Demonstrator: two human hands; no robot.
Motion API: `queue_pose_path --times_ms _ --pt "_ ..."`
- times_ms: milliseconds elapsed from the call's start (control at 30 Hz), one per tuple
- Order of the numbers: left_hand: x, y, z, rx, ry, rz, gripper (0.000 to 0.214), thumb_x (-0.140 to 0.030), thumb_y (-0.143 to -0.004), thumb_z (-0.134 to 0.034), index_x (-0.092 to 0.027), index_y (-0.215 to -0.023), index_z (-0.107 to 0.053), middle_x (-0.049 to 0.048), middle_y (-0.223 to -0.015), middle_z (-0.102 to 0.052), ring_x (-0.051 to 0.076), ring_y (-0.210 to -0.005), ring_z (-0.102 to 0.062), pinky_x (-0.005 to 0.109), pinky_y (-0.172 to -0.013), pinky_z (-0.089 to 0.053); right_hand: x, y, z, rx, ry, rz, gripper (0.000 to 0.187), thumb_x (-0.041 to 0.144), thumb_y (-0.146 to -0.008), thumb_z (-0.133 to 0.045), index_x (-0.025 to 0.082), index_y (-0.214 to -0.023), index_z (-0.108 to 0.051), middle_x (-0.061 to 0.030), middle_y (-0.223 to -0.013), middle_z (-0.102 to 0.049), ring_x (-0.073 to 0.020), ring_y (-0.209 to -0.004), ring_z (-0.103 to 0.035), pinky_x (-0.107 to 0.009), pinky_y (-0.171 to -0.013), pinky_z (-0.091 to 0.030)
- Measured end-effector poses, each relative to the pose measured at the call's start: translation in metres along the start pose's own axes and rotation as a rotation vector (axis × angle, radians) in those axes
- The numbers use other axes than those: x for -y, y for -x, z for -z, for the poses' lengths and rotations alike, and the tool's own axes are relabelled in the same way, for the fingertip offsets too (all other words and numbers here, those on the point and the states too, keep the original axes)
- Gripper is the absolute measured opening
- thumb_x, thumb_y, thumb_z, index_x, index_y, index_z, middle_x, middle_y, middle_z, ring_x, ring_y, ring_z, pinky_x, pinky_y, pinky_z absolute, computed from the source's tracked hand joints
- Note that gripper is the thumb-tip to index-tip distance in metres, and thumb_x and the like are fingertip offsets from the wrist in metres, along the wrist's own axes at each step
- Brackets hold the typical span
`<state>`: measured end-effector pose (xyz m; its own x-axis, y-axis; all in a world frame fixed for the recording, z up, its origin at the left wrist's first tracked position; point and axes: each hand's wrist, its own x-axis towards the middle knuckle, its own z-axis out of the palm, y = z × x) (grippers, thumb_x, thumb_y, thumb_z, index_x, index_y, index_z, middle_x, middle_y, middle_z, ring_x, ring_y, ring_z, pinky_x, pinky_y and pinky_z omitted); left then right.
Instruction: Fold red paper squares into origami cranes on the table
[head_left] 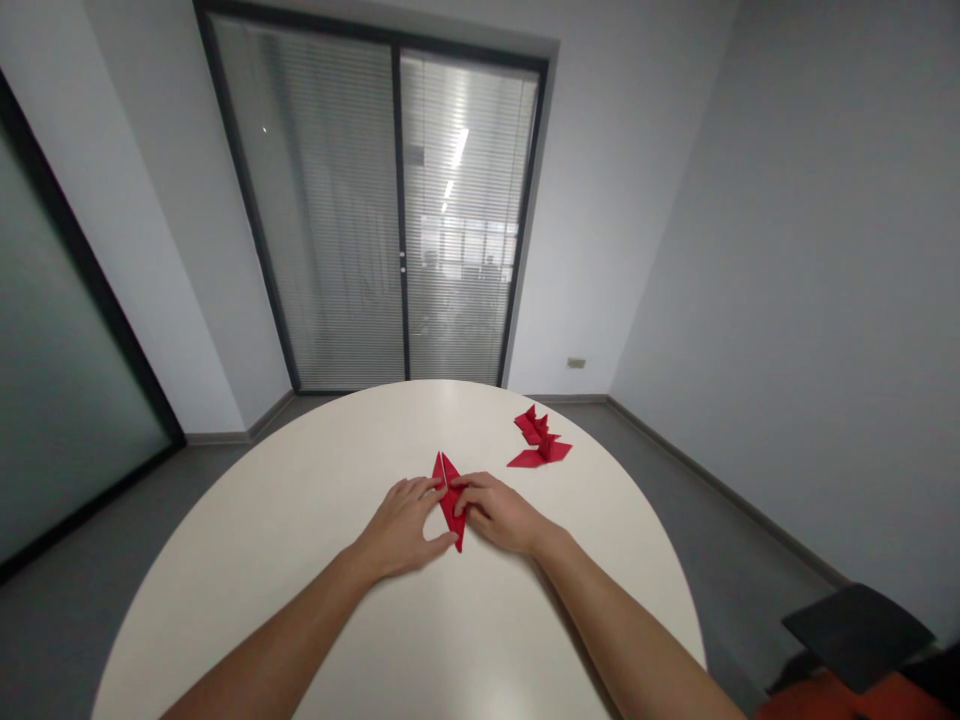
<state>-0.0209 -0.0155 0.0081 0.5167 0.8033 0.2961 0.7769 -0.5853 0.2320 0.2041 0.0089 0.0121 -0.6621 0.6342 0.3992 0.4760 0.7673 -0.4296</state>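
A red piece of folded paper [452, 497], long and diamond-shaped with a narrow slit at its far end, lies on the white table between my hands. My left hand [401, 525] holds it against the table from the left, fingertips on its upper left side and thumb by the near point. From the right, my right hand [499, 510] has its fingers bent and pressed on the paper's right edge. Its lower fingers are curled and partly hidden. Several red origami pieces [541, 440] lie beyond my right hand, apart from it.
The round white table [247, 560] curves away on both sides. At the lower right, beyond its edge, is a black and orange chair [855, 635]. A glass partition with blinds [337, 230] stands behind the table, and a grey wall [825, 300] is on the right.
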Motion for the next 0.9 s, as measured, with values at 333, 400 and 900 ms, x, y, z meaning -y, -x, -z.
queue_pose_path --times_ms 333,400,900 --pt "-0.0019 0.0001 -0.0019 -0.023 0.072 0.017 0.064 -0.042 -0.085 -0.064 -0.027 -0.144 -0.046 0.0090 -0.142 -0.057 0.030 -0.130 -0.051 0.054 -0.116 -0.029 0.0018 -0.0027 0.0021 -0.076 -0.166 0.024 0.058 -0.009 -0.074 -0.045 0.022 -0.121 -0.062 -0.0063 -0.121 -0.066 -0.0204 -0.111 -0.061 -0.038 -0.099 -0.048" --pt "-0.0013 0.0002 -0.0026 -0.013 0.049 0.019 0.060 -0.045 -0.085 -0.064 -0.026 -0.141 -0.051 0.0102 -0.145 -0.055 0.032 -0.133 -0.048 0.055 -0.117 -0.027 0.0001 -0.0033 0.0006 -0.095 -0.163 -0.002 0.058 -0.008 -0.075 -0.046 0.022 -0.123 -0.061 -0.0066 -0.120 -0.066 -0.0206 -0.110 -0.062 -0.038 -0.098 -0.048" --pt "0.0012 -0.0003 -0.0028 0.063 0.037 -0.015 0.059 -0.049 -0.088 -0.060 -0.029 -0.142 -0.051 0.0087 -0.151 -0.048 0.032 -0.141 -0.041 0.057 -0.118 -0.024 -0.0056 -0.0058 -0.0076 -0.175 -0.082 -0.188 0.029 0.007 -0.085 -0.057 0.021 -0.110 -0.061 -0.0055 -0.108 -0.066 -0.0200 -0.099 -0.063 -0.033 -0.089 -0.049"
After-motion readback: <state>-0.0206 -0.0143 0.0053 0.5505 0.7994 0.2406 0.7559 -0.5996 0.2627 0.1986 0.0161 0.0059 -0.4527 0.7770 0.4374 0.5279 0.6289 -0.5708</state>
